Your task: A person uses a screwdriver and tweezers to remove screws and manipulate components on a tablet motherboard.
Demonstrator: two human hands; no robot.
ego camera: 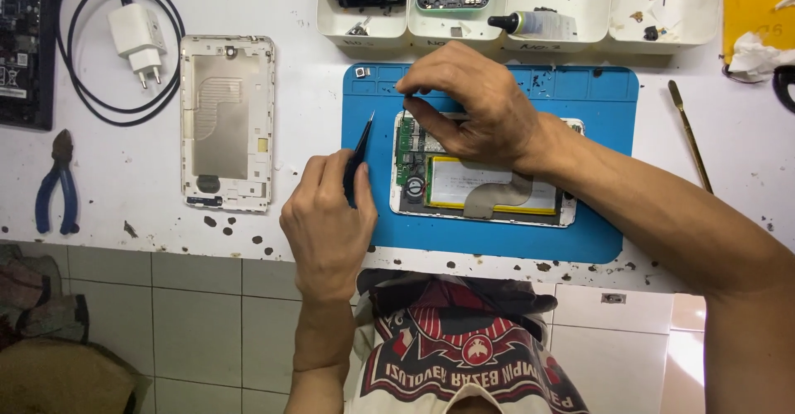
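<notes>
Working on an opened tablet over a blue mat

Resting on the blue mat, the opened tablet lies with its back off, showing a green circuit board at its left end and a yellow-edged battery crossed by a grey ribbon cable. The right hand arches over the tablet's upper left corner, its fingers pinched narrow together at the top edge; whether they hold a small part cannot be told. The left hand sits at the mat's left edge, its fingers closed around black tweezers whose tips point up and away, just beside the tablet but not touching it. On the white counter to the left lies the removed white back cover, inner side up, with a white charger and blue-handled pliers further left. White trays line the far edge, and a slim metal pry tool lies to the right of the mat
</notes>
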